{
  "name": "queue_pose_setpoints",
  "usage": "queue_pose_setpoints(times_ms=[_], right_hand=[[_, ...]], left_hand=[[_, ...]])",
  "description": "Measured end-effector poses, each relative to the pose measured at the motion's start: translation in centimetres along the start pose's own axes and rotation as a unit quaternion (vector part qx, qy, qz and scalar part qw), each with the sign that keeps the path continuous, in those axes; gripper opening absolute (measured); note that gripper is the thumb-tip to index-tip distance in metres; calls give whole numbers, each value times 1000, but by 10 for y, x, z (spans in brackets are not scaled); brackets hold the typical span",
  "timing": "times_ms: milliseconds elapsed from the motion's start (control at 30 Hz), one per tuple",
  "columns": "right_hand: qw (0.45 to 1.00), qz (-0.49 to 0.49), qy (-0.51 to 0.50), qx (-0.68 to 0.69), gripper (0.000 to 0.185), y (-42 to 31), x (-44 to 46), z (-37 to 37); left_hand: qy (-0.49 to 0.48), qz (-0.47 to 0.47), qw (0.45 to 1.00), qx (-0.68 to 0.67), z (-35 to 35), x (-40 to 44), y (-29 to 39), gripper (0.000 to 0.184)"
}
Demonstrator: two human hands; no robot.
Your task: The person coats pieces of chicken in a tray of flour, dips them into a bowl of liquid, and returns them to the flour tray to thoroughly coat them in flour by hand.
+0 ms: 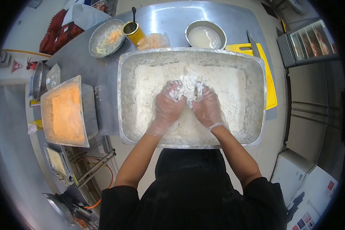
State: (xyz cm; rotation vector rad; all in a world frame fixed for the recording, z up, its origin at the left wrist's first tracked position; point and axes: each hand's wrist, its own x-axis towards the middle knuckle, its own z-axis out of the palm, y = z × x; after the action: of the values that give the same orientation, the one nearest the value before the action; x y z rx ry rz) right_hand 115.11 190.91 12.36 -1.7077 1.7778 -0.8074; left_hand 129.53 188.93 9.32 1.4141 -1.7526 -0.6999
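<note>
A big metal tub (123,96) in front of me holds a bed of white flour (234,88). Both hands wear clear plastic gloves dusted with the powder. My left hand (168,105) is in the middle of the tub, its fingers curled into a floury clump. Close beside it, my right hand (207,108) is also curled, with white powder around its fingers. Loose flour is heaped between the two hands, and it hides the fingertips. I cannot make out whether anything coated lies inside the clumps.
At left stands a deep metal pan (89,111) of orange powder. Behind the tub are a mixing bowl (99,48), a yellow can (138,36) with a dark handle, a plastic bag (154,40) and a round pan (188,32) of cloudy liquid. A knife (253,44) lies on a yellow board (270,88).
</note>
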Motion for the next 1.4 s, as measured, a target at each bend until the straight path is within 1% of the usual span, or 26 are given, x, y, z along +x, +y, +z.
queue_pose_setpoints(times_ms=[33,133,233,333,433,533,567,600,633,667,700,733,767,833,933,967,1033,1067,1133,1167,1233,1267,1300,1367,1400], right_hand=[[1000,18,-7,4,30,-1,-2,2],[997,-24,-8,-71,29,5,-5,7],[998,2,-37,-46,28,-4,-3,-9],[1000,-25,-8,-7,26,6,1,-17],[993,-26,9,-116,26,16,1,-15],[996,-39,9,-80,31,21,-5,-19],[999,3,-31,13,33,23,-2,-22],[991,47,-71,105,34,28,0,-26],[970,93,-111,197,35,32,-2,-30],[933,120,-131,313,36,33,-3,-35],[881,146,-148,425,37,32,-5,-42],[816,169,-161,529,39,34,-7,-48],[801,171,-173,547,40,40,-8,-55],[769,173,-195,583,42,54,-7,-66],[770,243,-149,571,45,60,-15,-72],[775,222,-165,568,45,64,-14,-69],[782,179,-198,563,44,66,-8,-61],[775,174,-207,571,42,60,-9,-63],[762,164,-224,585,38,42,-8,-67],[798,142,-230,538,38,42,-7,-65],[861,99,-236,440,37,46,-7,-58],[924,75,-203,314,37,50,-9,-50],[968,50,-166,180,37,57,-10,-39],[993,16,-112,34,36,55,-10,-36],[995,7,-99,28,36,52,-9,-37]], left_hand=[[21,33,999,19,2,-3,-1,35],[7,56,997,43,3,-7,4,34],[-15,85,996,37,3,-8,5,39],[-62,124,982,131,8,-10,17,44],[19,237,965,110,18,-23,29,42],[14,233,971,55,23,-24,33,40],[-13,203,978,44,23,-19,32,41],[-42,173,984,33,21,-12,28,43],[-73,140,987,21,18,-7,25,44],[-116,89,987,-63,9,1,27,44],[-159,37,976,-148,-3,12,32,44],[-201,-15,952,-230,-13,17,35,45],[-220,-71,928,-291,-19,19,34,48],[-254,-181,861,-402,-28,23,30,57],[-290,-299,771,-482,-28,22,19,59],[-299,-337,736,-506,-25,21,16,60],[-323,-238,798,-449,-16,18,9,59],[-333,-188,824,-418,-12,16,7,58],[-290,-206,848,-394,-6,12,8,51],[-268,-214,858,-382,-1,9,8,48],[-178,-136,893,-390,19,-7,-2,51],[-131,-96,905,-392,26,-12,-1,52],[-99,-78,918,-377,34,-17,1,52],[-35,-41,936,-347,44,-19,10,50],[-29,-37,946,-320,49,-15,4,50]])
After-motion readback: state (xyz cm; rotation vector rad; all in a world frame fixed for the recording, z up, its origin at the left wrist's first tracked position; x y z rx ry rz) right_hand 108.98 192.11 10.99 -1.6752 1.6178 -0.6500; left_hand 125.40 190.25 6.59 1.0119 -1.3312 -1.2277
